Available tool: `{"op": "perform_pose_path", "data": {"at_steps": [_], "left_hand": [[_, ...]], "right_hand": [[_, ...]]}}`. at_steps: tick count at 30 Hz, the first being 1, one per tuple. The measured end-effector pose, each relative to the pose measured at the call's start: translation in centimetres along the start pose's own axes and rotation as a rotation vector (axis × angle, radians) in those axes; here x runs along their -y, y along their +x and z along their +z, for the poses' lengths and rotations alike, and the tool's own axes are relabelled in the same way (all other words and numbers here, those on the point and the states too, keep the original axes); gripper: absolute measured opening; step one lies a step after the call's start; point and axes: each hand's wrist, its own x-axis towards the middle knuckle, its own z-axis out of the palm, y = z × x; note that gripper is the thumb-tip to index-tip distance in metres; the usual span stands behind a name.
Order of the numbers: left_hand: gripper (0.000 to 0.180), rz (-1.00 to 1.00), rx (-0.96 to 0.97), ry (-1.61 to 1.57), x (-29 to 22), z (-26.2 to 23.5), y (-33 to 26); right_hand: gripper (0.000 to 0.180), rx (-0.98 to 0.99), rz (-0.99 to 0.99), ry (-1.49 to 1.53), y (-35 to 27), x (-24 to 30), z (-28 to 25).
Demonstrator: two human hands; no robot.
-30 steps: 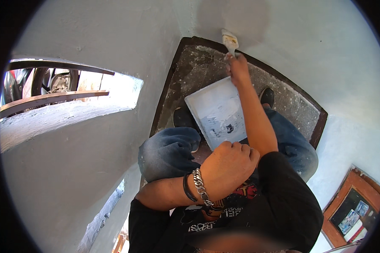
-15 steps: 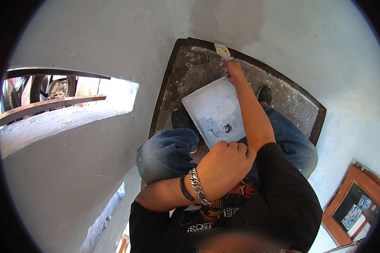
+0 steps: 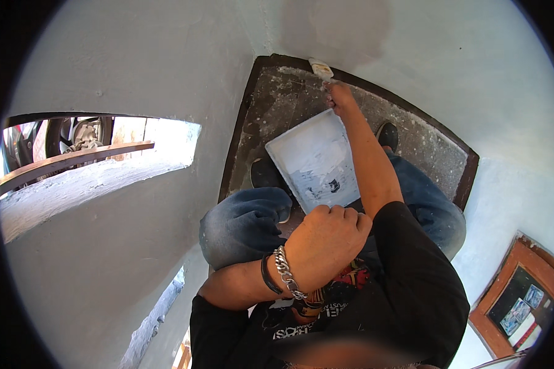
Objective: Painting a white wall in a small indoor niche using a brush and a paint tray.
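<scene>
My right hand (image 3: 340, 98) reaches out to the far wall, its fingers closed round the handle of a paintbrush (image 3: 321, 69). The brush's pale, paint-coated head rests at the dark skirting (image 3: 375, 88), where wall and floor meet. Below that arm a white paint tray (image 3: 314, 154) sits between my feet, smeared with whitish paint and a few dark patches. My left hand (image 3: 329, 246), with a chain bracelet (image 3: 283, 267) at the wrist, is curled into a fist before my chest, close to my right elbow. Its palm is turned away, so anything inside is hidden.
Paint spots cover the dark floor (image 3: 277, 95). Grey walls (image 3: 166, 74) meet in a corner ahead, with a damp-looking patch (image 3: 335, 27) on the far one. An opening (image 3: 178, 138) at left shows a vehicle wheel outside. A wooden frame (image 3: 505, 295) is at lower right.
The paintbrush and my right hand have shifted slightly left and up along the skirting. My left fist stays in nearly the same place.
</scene>
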Motion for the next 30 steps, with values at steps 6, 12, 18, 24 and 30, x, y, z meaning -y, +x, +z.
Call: {"op": "perform_pose_path", "data": {"at_steps": [6, 12, 18, 24, 30], "left_hand": [[0.027, -0.016, 0.028, -0.006, -0.1, 0.0, -0.4], [0.031, -0.016, 0.019, -0.007, 0.0, 0.2, -0.1], [0.031, -0.02, 0.024, -0.023, 0.1, 0.2, -0.1], [0.03, -0.025, 0.031, -0.019, 0.1, 0.2, -0.2], [0.028, 0.01, -0.015, -0.03, -0.3, 0.1, 0.5]], "right_hand": [[0.02, -0.088, -0.017, 0.058, -1.3, -0.2, 0.2], [0.018, -0.103, -0.036, 0.053, -1.6, 0.1, -1.2], [0.012, -0.131, -0.03, 0.022, -2.2, -0.1, -2.1], [0.01, -0.135, -0.037, -0.021, -2.3, -0.2, -3.0], [0.017, -0.131, -0.086, 0.058, -2.5, 0.6, -5.3]]}}
